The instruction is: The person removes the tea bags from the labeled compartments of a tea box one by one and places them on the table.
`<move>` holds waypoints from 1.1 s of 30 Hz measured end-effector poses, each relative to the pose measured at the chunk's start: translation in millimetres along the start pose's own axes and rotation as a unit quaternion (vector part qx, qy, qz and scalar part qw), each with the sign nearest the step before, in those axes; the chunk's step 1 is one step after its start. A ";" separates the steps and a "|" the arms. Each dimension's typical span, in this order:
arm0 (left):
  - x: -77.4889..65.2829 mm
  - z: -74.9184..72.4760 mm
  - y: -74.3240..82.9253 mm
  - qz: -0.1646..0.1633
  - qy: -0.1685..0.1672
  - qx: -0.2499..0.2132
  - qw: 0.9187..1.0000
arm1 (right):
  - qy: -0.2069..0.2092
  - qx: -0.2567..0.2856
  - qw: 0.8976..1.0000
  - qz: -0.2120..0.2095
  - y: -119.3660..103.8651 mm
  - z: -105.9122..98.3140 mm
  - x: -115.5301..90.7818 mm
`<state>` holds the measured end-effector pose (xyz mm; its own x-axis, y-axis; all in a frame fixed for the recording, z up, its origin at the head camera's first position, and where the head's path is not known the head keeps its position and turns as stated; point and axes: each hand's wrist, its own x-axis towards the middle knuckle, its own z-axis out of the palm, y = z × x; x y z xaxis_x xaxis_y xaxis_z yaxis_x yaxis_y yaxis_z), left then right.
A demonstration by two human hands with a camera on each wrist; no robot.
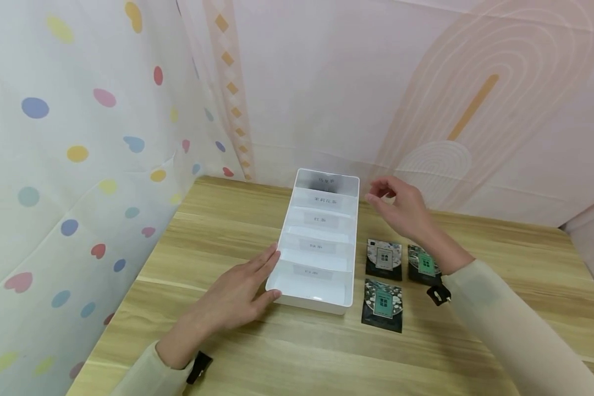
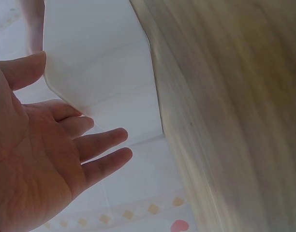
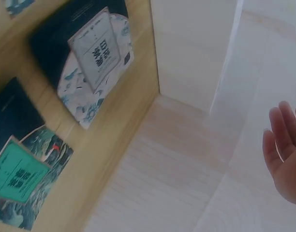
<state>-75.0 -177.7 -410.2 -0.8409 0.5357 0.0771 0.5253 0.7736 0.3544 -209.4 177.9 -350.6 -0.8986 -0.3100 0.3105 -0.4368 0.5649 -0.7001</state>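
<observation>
A white divided box [image 1: 307, 302] with labelled compartments lies lengthwise on the table, and a dark shape shows low in its farthest compartment. My left hand [image 1: 235, 291] rests against the near left corner, thumb at the front rim and fingers along the left side. In the left wrist view those fingers [image 2: 102, 140] are spread and fairly straight beside the white wall. Just off the far right corner hovers my right hand [image 1: 401, 206], its fingers loosely bent and nothing held. Below it lie a sachet with a grey label [image 1: 383, 258] and a green-labelled one [image 1: 422, 264], partly behind the wrist.
Nearer me, right of the box, another dark sachet with a green label [image 1: 382, 305] lies flat. The wooden table [image 1: 218, 231] meets a patterned cloth backdrop [image 1: 326, 99] behind the box and a dotted cloth [image 1: 79, 181] on the left.
</observation>
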 end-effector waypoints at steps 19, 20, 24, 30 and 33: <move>-2.1 -2.0 -0.7 0.003 0.004 0.008 1.000 | -0.012 0.044 0.998 0.053 0.0 60.5 43.0; -2.3 -2.1 -0.8 0.002 0.004 0.008 1.000 | -0.021 0.036 0.998 0.055 0.6 63.3 44.1; -3.9 -2.2 -0.6 -0.003 0.002 0.005 1.000 | -0.073 -0.005 0.995 0.074 5.1 73.1 47.3; -6.4 -1.6 -0.7 -0.007 -0.001 0.000 1.000 | -0.112 -0.028 0.990 0.083 7.3 83.6 50.8; -7.0 -1.5 -0.5 -0.005 0.000 0.000 1.000 | -0.119 -0.030 0.989 0.082 7.1 87.9 52.9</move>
<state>-69.6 -182.4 -409.5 -0.8466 0.5272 0.0735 0.5161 0.7792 0.3555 -256.4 98.3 -395.7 -0.9258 -0.3767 0.0306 -0.2931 0.6645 -0.6874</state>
